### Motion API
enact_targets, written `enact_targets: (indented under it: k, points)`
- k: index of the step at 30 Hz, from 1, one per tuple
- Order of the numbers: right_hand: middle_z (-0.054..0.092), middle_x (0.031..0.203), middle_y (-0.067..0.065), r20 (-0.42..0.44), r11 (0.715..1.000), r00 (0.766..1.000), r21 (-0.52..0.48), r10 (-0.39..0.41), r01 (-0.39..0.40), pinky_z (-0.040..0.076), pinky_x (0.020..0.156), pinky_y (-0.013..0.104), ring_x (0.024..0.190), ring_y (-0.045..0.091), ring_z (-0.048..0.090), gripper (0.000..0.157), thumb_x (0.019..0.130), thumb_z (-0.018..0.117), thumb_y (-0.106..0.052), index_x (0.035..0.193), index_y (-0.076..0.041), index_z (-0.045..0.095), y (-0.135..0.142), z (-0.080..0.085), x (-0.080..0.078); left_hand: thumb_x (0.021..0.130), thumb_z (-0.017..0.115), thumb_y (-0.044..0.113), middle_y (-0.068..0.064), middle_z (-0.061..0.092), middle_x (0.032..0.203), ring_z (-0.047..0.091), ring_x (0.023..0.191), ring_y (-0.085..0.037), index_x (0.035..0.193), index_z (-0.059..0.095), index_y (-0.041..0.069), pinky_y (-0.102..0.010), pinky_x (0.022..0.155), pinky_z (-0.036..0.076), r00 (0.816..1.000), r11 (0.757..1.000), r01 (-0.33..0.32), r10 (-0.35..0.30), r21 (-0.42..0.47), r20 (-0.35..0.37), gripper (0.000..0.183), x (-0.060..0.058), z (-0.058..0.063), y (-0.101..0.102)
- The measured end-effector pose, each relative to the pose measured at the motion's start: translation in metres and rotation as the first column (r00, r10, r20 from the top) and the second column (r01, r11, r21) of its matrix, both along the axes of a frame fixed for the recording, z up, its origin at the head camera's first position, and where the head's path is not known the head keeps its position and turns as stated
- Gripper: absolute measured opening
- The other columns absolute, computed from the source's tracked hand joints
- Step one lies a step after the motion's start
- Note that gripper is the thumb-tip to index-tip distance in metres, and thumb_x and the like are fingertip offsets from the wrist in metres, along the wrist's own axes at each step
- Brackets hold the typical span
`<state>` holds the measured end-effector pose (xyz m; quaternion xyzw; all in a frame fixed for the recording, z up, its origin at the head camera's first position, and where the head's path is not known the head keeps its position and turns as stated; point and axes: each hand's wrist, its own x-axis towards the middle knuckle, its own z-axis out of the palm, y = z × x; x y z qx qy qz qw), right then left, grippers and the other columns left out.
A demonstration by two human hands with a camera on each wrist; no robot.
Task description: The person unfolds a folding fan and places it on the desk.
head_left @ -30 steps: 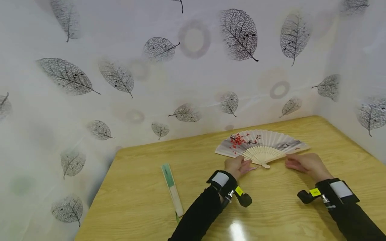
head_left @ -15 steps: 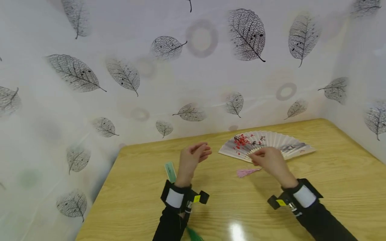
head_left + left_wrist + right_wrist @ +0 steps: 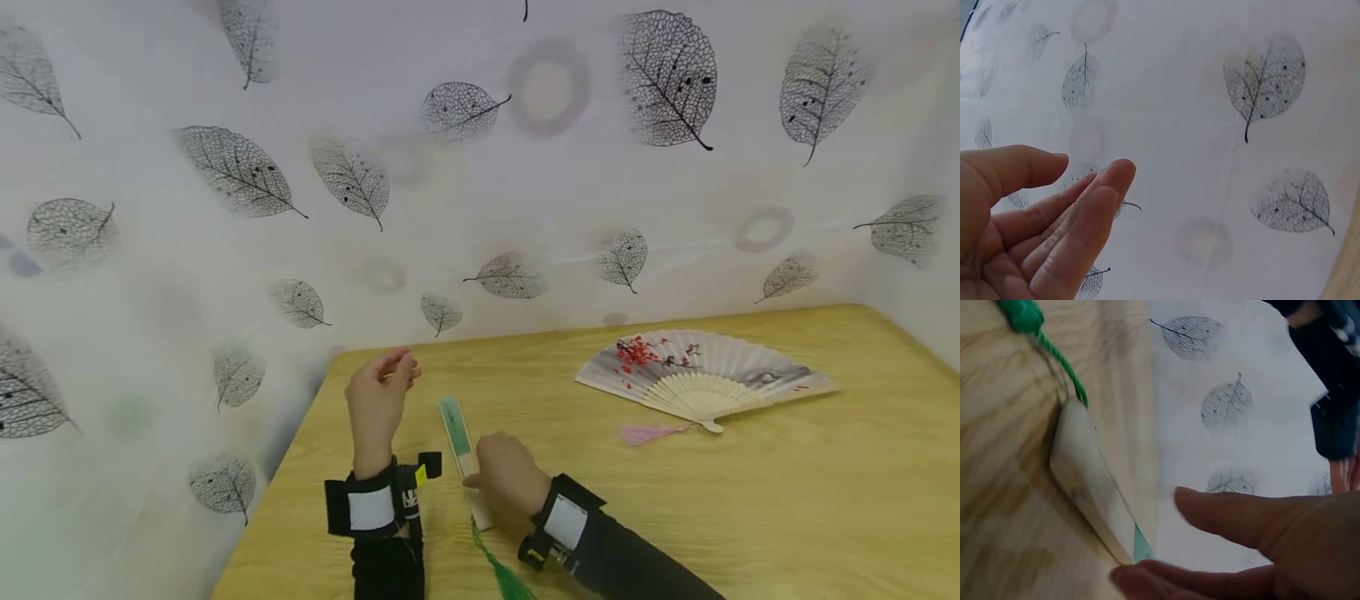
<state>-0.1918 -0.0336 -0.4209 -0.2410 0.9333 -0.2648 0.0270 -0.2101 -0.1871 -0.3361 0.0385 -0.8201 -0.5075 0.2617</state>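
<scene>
A folded fan point(image 3: 457, 437) with a green upper part and pale wooden ribs lies on the table in the head view. My right hand point(image 3: 512, 477) is over its lower half. Seen from the right wrist, thumb and fingers stand apart, fingertips right at the side of the folded fan point(image 3: 1088, 478). From its end runs a green cord with a tassel point(image 3: 512, 577). My left hand point(image 3: 377, 410) is raised to the left of the folded fan, loosely curled. The left wrist view shows that hand point(image 3: 1041, 237) with nothing between thumb and fingers.
A spread fan point(image 3: 720, 354) with red blossoms lies at the back right of the wooden table point(image 3: 675, 517), its pink tassel point(image 3: 651, 434) to the left of its pivot. A leaf-patterned white sheet point(image 3: 570, 183) hangs behind and beside the table.
My left hand has left the spread fan and moved left. My right hand has gone from the spread fan across to the folded fan. The head view has turned left.
</scene>
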Motion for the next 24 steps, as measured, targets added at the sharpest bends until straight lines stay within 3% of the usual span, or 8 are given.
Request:
enact_targets:
  k: [5, 16, 20, 24]
  points:
    - [0.031, 0.048, -0.006, 0.035, 0.993, 0.999, 0.115, -0.024, 0.02, 0.023, 0.035, 0.017, 0.043, 0.007, 0.03, 0.041, 0.068, 0.073, -0.032, 0.048, -0.01, 0.045, -0.014, -0.005, 0.004, 0.085, 0.057, 0.023, -0.015, 0.068, 0.088, 0.064, 0.071, -0.014, 0.102, 0.065, 0.004, -0.02, 0.062, 0.054, 1.0, 1.0, -0.013, 0.013, 0.0, 0.007, 0.027, -0.003, -0.001, 0.004]
    - [0.025, 0.042, -0.007, 0.105, 0.999, 0.994, 0.047, 0.012, -0.017, 0.017, 0.034, 0.016, 0.037, 0.007, 0.025, 0.043, 0.067, 0.068, -0.015, 0.04, -0.014, 0.035, -0.014, -0.014, -0.006, 0.084, 0.059, 0.021, -0.016, 0.068, 0.086, 0.064, 0.07, -0.014, 0.099, 0.065, 0.001, -0.018, 0.061, 0.054, 0.999, 0.996, 0.038, -0.037, 0.075, -0.008, 0.026, -0.007, 0.0, 0.014]
    - [0.038, 0.038, -0.005, 0.206, 0.999, 0.979, -0.043, 0.011, -0.002, 0.029, 0.033, 0.017, 0.033, 0.007, 0.038, 0.036, 0.071, 0.068, -0.018, 0.044, -0.01, 0.046, -0.001, -0.001, -0.019, 0.084, 0.059, 0.022, -0.015, 0.068, 0.084, 0.063, 0.07, -0.013, 0.098, 0.066, 0.002, -0.021, 0.063, 0.055, 0.998, 0.998, 0.051, -0.052, 0.044, 0.027, 0.025, -0.009, -0.005, 0.018]
    - [0.051, 0.041, 0.002, 0.25, 0.994, 0.967, -0.083, -0.043, 0.066, 0.037, 0.036, 0.019, 0.038, 0.015, 0.05, 0.031, 0.074, 0.067, -0.02, 0.049, -0.007, 0.054, 0.027, 0.026, -0.03, 0.083, 0.06, 0.024, -0.01, 0.068, 0.078, 0.06, 0.066, -0.012, 0.092, 0.068, 0.005, -0.027, 0.06, 0.054, 0.994, 0.992, 0.073, -0.064, -0.105, 0.086, 0.023, -0.009, -0.011, 0.027]
